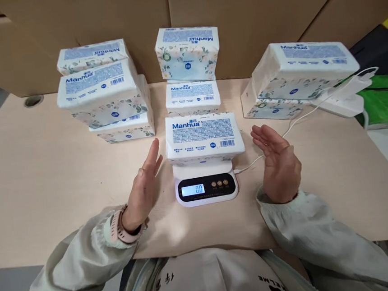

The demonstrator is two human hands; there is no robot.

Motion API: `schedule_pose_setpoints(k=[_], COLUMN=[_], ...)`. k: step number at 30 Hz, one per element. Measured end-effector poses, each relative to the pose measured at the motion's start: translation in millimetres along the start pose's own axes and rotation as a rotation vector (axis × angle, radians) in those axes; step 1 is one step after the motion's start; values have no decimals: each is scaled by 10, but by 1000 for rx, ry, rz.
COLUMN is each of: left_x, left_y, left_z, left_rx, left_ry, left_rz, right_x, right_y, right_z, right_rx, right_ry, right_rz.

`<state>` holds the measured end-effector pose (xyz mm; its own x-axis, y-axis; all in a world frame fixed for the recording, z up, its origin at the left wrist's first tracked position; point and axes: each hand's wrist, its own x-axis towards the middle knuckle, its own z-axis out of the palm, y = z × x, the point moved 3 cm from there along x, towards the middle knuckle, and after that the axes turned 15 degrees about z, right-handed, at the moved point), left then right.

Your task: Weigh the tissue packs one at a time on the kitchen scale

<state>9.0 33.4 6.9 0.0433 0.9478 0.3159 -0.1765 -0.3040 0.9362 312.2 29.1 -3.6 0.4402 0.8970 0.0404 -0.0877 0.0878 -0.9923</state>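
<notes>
A white and blue tissue pack [204, 138] marked Manhua lies flat on a white digital scale [206, 187], covering most of its platform. The lit display reads 0.0. My left hand [143, 186] is just left of the pack, fingers stretched out and nothing in it. On the other side, my right hand [279, 163] is held with its palm toward the pack, fingers extended and apart from it. Neither hand touches the pack.
Tissue packs are stacked at the back left [97, 86], back middle [189, 57] and right [306, 67]. A white cable [289, 129] runs from the scale to a power strip [342, 100]. Cardboard boxes [237, 15] line the table's rear edge.
</notes>
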Motion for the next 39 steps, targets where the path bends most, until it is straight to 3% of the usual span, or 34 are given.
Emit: schedule_pose_setpoints(k=[8,18,39], left_x=[-3,30,31], left_y=[-8,17,68], left_z=[-33,-55,-42], left_rx=[-67,-25,-4], left_ry=[53,221,248], left_rz=[-27,43,67], right_x=[-56,-65,-62], right_y=[-33,-38,-78], right_z=[-4,0,32], right_rx=[-137,-82,-55], right_ry=[0,43,64], right_rz=[55,0,-6])
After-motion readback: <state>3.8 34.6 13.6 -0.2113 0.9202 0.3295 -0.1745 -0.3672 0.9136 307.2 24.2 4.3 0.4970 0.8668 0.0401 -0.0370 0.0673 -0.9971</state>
